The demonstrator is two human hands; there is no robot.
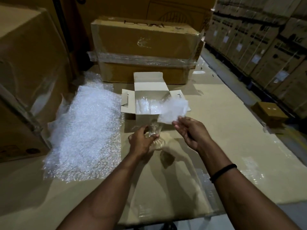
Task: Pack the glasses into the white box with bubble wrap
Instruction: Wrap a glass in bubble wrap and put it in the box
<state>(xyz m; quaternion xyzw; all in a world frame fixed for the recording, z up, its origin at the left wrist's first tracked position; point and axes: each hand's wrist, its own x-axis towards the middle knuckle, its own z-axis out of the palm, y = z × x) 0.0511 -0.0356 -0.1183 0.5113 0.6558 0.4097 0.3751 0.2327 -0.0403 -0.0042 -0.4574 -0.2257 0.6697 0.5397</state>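
Gripping a clear glass (155, 129) in my left hand (140, 144) just before the open white box (150, 80), I pinch a small bubble wrap piece (172, 110) with my right hand (191, 132) over the box's right flap, a large bubble wrap sheet (86, 128) lying left of the box.

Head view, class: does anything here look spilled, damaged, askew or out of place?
Nothing stands out. The white box stands open with wrapped items inside, the left hand holds a bare glass, the right hand pinches a piece of bubble wrap, and a big bubble wrap sheet lies left of the box.
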